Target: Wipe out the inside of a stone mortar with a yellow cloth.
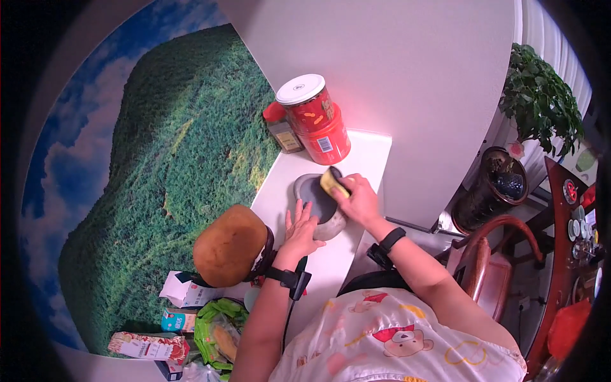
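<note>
A grey stone-like bowl [332,226] with a thick rounded rim and a dark, smooth inside rests on the narrow white counter [367,148]. My right hand [357,198] grips a yellow sponge [334,185] with a dark layer, held at the bowl's far right rim. My left hand [301,231] lies on the bowl's near left rim with its fingers straight and spread; part of the rim is hidden under it. Left of this hand stands a large rounded amber-brown object [230,246] with a dark band at its side.
Behind the bowl, a white-lidded red canister [310,112] sits on a red tub [328,143], beside a red-capped container [285,136]. Cartons [179,320] and a green bag [215,329] lie at lower left. A wooden chair [496,267] and potted plant [539,100] stand right.
</note>
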The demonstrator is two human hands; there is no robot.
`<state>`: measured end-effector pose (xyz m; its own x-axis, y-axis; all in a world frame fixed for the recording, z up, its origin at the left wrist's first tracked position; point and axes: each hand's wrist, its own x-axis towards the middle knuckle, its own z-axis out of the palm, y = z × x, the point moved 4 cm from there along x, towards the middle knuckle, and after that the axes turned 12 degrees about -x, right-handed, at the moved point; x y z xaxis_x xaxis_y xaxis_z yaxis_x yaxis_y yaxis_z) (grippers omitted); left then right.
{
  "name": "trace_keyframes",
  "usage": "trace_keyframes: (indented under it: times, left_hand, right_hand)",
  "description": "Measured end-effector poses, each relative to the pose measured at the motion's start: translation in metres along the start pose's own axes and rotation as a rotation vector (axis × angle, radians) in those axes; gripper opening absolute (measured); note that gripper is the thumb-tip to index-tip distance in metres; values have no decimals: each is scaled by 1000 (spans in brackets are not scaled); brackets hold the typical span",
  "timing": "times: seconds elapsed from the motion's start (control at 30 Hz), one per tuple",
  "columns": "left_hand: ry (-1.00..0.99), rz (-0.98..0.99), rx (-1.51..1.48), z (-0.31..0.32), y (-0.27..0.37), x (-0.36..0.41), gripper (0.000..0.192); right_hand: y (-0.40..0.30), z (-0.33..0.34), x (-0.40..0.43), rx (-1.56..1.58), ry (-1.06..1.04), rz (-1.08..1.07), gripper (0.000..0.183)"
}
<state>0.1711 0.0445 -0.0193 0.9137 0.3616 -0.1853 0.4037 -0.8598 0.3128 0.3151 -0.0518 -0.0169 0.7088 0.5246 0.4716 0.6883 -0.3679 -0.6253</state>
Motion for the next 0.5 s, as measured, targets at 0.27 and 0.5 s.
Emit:
trace_keyframes:
  times: [0.27, 0.5]
  left_hand:
    - [90, -70, -54, 13, 13, 1, 64]
    - [202, -153, -20, 30, 38, 14, 64]
  right_hand:
    - [-10, -1, -8, 26, 166, -109, 27]
    - [21, 17, -7, 75, 48, 187, 32]
